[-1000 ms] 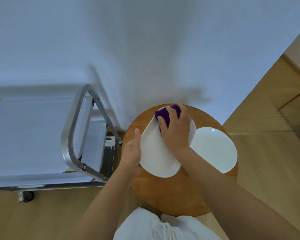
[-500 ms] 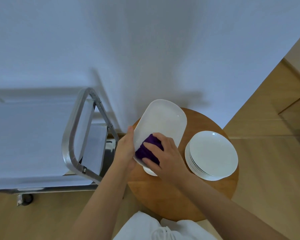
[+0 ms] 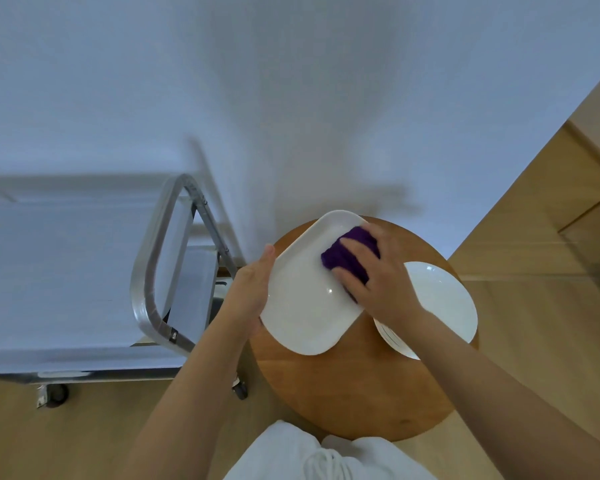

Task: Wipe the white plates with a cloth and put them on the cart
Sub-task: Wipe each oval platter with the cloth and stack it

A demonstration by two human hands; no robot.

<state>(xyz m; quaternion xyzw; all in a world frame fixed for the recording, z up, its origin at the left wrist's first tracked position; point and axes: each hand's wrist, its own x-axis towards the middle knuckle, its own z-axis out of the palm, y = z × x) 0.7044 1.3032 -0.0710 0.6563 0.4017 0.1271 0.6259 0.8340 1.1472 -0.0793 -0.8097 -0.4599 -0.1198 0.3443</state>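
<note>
My left hand (image 3: 248, 292) grips the left rim of the rectangular white plate (image 3: 309, 306), tilted above the round wooden table (image 3: 343, 393), while my right hand (image 3: 378, 282) presses the purple cloth (image 3: 343, 252) onto its rigid, glazed, probably slippery, breakable face.

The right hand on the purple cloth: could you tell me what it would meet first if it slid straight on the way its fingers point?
The right hand points up-left across the rectangular plate, so after the purple cloth it would probably reach the plate's left rim, then the left hand holding that edge.
</note>
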